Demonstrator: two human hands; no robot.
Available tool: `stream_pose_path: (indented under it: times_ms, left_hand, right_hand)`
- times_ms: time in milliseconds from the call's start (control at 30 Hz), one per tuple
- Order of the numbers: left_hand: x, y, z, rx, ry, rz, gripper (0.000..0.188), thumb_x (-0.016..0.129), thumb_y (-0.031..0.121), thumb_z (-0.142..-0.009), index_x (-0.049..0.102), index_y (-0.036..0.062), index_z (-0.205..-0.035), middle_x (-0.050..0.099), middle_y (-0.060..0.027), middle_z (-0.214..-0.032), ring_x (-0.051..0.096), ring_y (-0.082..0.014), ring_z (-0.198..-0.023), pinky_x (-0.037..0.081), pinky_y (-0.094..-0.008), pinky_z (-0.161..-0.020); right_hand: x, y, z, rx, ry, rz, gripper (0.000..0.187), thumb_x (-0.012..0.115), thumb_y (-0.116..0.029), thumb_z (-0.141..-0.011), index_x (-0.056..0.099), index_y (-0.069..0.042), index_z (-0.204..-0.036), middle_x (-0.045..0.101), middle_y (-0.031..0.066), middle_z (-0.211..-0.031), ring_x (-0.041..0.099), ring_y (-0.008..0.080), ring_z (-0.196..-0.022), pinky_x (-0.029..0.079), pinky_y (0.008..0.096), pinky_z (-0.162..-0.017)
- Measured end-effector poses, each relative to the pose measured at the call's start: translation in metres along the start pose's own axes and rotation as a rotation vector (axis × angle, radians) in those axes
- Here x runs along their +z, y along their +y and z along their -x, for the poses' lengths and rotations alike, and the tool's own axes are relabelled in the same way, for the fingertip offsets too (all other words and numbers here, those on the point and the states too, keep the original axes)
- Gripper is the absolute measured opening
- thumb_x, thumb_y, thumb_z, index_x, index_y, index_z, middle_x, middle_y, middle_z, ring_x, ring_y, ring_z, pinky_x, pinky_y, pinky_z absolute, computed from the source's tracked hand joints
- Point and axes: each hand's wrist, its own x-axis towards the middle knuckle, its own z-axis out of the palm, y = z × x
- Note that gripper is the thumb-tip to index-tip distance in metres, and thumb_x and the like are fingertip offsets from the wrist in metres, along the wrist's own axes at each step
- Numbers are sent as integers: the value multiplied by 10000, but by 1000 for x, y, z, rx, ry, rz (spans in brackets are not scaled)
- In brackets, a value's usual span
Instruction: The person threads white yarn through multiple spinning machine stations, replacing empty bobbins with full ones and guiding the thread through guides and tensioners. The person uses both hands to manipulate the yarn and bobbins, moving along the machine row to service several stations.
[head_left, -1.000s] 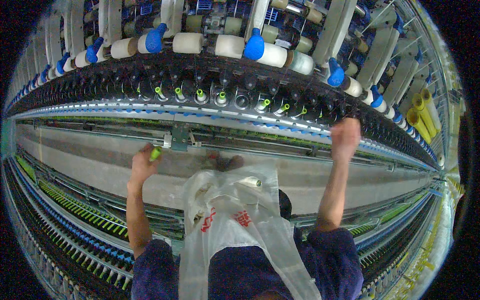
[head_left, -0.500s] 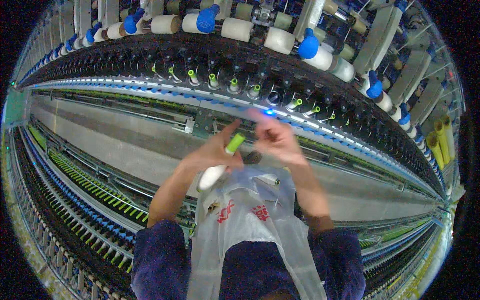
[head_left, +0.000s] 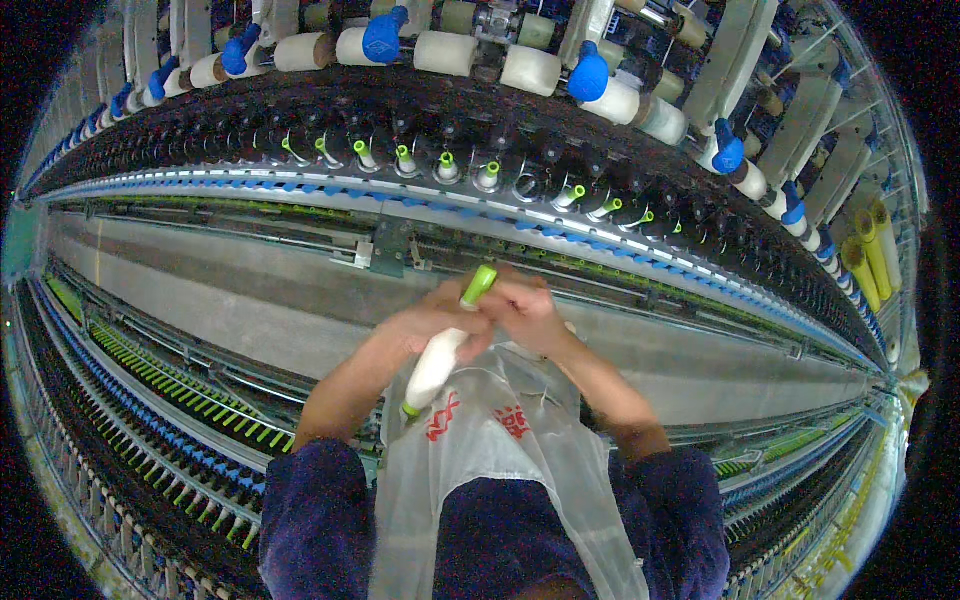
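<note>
My left hand point(head_left: 436, 318) is closed round a spinning bobbin point(head_left: 434, 368), wound with white yarn in its lower part and with a bare green tube end sticking up past my fingers. It is held tilted in front of the clear plastic apron point(head_left: 478, 425). My right hand point(head_left: 530, 318) meets the left one beside the tube end, its fingers curled together; whatever they pinch is hidden or too fine to see. Beyond both hands runs a row of green-tipped bobbins point(head_left: 447, 165) on the spinning frame, with one bare spindle place point(head_left: 528, 185) among them.
White roving rolls point(head_left: 444, 54) and blue knobs point(head_left: 588, 74) line the frame above the spindles. A blue-edged rail point(head_left: 420, 200) runs along its front. Behind me at left stands another machine with green tubes point(head_left: 190, 375). Yellow tubes point(head_left: 868, 250) stand at far right.
My right hand has drawn back from the machine's rail to my left hand. The left hand still holds the bobbin. A blue light seen by the rail no longer shows. The view has shifted slightly.
</note>
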Motion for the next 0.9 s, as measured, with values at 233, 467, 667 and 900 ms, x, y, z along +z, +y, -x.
stream_pose_path:
  times_ms: [233,467,667,900]
  left_hand:
    - [-18,-5,2,54,541,-1792,660,655,305,-798,400,98,-1370,648,-170,-722,660,-360,-679,531,-467,-608]
    - [-53,-11,19,185,507,-2031,194,595,123,-725,631,41,-897,630,-162,-648,650,-348,-655,532,-443,-602]
    - [-57,-17,19,207,531,-1982,190,597,123,-700,641,49,-870,631,-161,-664,649,-344,-658,526,-444,-601]
    - [-65,-16,22,182,525,-1932,163,597,126,-688,634,55,-830,628,-162,-667,647,-352,-663,527,-450,-609]
  right_hand:
    - [-50,37,-3,-10,334,-1206,205,581,-270,-927,592,-77,-861,646,27,-861,608,182,-860,482,331,-751]
    - [-92,53,27,148,-115,178,186,611,-271,-906,610,-97,-971,633,14,-1010,626,197,-921,501,327,-693]
    - [-107,29,13,342,94,-283,29,568,-128,-924,597,-129,-920,607,16,-947,579,151,-878,490,311,-749]
    - [-108,7,3,-50,320,-796,114,647,-118,-792,598,-113,-894,608,44,-906,590,173,-856,491,273,-733]
